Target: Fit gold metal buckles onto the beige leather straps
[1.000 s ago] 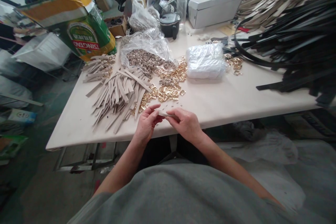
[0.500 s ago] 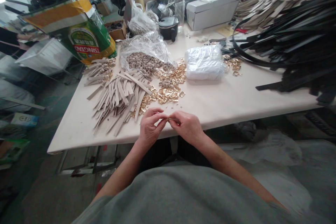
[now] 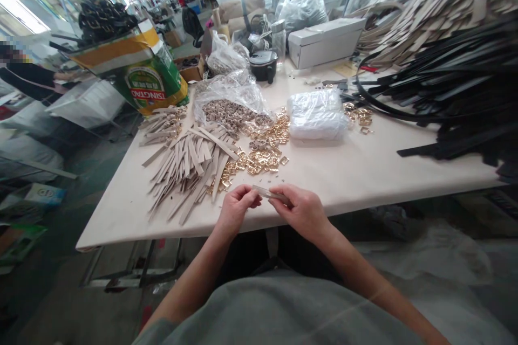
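My right hand pinches a short beige strap between thumb and fingers, just above the front edge of the table. The strap's free end points left, toward my left hand. My left fingers are curled together against the thumb by that end; whatever they grip is hidden. Just beyond my left hand lies a heap of loose beige straps. Gold buckles are piled beside the straps. Small beige loops fill an open clear plastic bag behind them.
A wrapped white packet sits mid-table. Black straps spread over the right side, with long beige strips behind. A white box and a black lidded container stand at the back. A green carton is at left.
My hands have drawn slightly apart, and the beige strap now shows between them, held in the right hand. The head view has tilted up, so more of the room appears.
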Demonstrator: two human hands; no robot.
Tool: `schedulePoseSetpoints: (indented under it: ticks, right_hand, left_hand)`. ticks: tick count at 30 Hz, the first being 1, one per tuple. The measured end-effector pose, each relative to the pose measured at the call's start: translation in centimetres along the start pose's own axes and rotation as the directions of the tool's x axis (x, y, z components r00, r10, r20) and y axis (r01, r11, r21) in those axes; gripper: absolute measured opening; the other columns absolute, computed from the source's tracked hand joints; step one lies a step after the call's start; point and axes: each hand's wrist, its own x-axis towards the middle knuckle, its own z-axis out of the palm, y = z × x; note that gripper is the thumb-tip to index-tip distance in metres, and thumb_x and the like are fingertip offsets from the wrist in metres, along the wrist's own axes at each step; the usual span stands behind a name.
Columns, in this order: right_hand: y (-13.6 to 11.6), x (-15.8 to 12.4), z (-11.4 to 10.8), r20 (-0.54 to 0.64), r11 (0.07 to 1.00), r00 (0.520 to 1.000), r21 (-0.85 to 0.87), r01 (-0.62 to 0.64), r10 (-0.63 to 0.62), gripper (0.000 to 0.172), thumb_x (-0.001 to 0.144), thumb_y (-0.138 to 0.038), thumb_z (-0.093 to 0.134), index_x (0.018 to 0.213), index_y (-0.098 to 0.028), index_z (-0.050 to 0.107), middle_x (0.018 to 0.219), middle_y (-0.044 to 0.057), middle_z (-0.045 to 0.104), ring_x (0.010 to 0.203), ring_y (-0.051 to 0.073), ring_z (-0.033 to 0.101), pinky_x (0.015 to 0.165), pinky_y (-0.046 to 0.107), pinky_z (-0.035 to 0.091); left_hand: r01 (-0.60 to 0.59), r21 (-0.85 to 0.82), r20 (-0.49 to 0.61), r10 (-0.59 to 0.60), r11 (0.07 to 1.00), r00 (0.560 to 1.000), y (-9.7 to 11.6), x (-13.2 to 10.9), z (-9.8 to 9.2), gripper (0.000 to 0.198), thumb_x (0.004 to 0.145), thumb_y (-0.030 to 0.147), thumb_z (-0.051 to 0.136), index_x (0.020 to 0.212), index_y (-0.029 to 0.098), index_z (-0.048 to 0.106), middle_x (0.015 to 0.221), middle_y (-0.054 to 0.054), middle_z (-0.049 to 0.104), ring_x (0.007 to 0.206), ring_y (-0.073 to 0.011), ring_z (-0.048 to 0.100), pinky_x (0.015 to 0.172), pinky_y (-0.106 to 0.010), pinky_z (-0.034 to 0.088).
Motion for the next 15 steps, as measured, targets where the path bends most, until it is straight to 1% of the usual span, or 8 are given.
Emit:
schedulePoseSetpoints:
  ticks: [4, 6, 9, 11, 13, 15]
  right_hand:
    - [0.0, 0.3, 0.5, -0.061, 0.994, 0.996, -0.084, 0.063, -0.069, 0.018, 0.097, -0.035, 0.059, 0.107, -0.024, 0.069, 0.089, 0.004, 0.074, 0.076, 0.018, 0.068, 0.069, 0.027, 0.046]
    - [0.1, 0.4, 0.7, -0.075, 0.995, 0.995, -0.074, 0.066, -0.072, 0.02, 0.098, -0.037, 0.058, 0.108, -0.023, 0.07, 0.089, 0.005, 0.074, 0.075, 0.017, 0.068, 0.07, 0.027, 0.047]
    - [0.4, 0.4, 0.8, -0.11, 0.999, 0.993, -0.006, 0.051, -0.051, 0.019, 0.098, -0.037, 0.058, 0.106, -0.023, 0.069, 0.09, 0.005, 0.073, 0.078, 0.018, 0.069, 0.072, 0.027, 0.049]
    - [0.5, 0.4, 0.7, -0.136, 0.999, 0.99, 0.016, 0.048, -0.045, 0.017, 0.098, -0.035, 0.058, 0.103, -0.023, 0.069, 0.09, 0.005, 0.073, 0.08, 0.018, 0.069, 0.073, 0.027, 0.049]
    - [0.6, 0.4, 0.5, -0.147, 0.998, 0.988, -0.021, 0.052, -0.054, 0.016, 0.099, -0.033, 0.057, 0.099, -0.023, 0.07, 0.087, 0.004, 0.072, 0.079, 0.017, 0.068, 0.072, 0.027, 0.047]
    - [0.8, 0.4, 0.2, -0.139, 0.995, 0.988, -0.083, 0.057, -0.068, 0.019, 0.1, -0.031, 0.055, 0.094, -0.022, 0.07, 0.082, 0.004, 0.07, 0.076, 0.017, 0.067, 0.069, 0.026, 0.045]
  left_hand:
    - [-0.022, 0.019, 0.031, 0.022, 1.0, 0.999, 0.1, 0.2, 0.4, 0.029, 0.077, 0.045, 0.073, 0.074, 0.017, 0.07, 0.07, -0.002, 0.068, 0.068, -0.0143, 0.061, 0.068, -0.027, 0.05]
    - [-0.047, 0.038, 0.058, 0.045, 0.998, 0.997, 0.1, 0.3, 0.6, 0.028, 0.078, 0.044, 0.073, 0.073, 0.017, 0.07, 0.071, -0.002, 0.067, 0.07, -0.0147, 0.06, 0.069, -0.027, 0.05]
    - [-0.098, 0.076, 0.1, 0.09, 0.992, 0.991, 0.5, 0.5, 0.9, 0.024, 0.08, 0.041, 0.072, 0.077, 0.018, 0.071, 0.074, -0.002, 0.067, 0.072, -0.015, 0.058, 0.07, -0.028, 0.049]
    - [-0.164, 0.122, 0.131, 0.148, 0.979, 0.98, 0.9, 0.7, 1.1, 0.019, 0.081, 0.037, 0.072, 0.079, 0.019, 0.073, 0.08, -0.003, 0.068, 0.078, -0.0163, 0.059, 0.076, -0.028, 0.048]
    - [-0.229, 0.173, 0.155, 0.203, 0.958, 0.967, 1.4, 0.7, 1.5, 0.016, 0.082, 0.034, 0.071, 0.08, 0.019, 0.074, 0.088, -0.004, 0.07, 0.086, -0.0181, 0.061, 0.081, -0.029, 0.047]
    - [-0.276, 0.228, 0.18, 0.238, 0.934, 0.954, 1.9, 1.0, 1.7, 0.016, 0.084, 0.034, 0.07, 0.08, 0.02, 0.075, 0.093, -0.005, 0.071, 0.088, -0.0193, 0.062, 0.08, -0.029, 0.047]
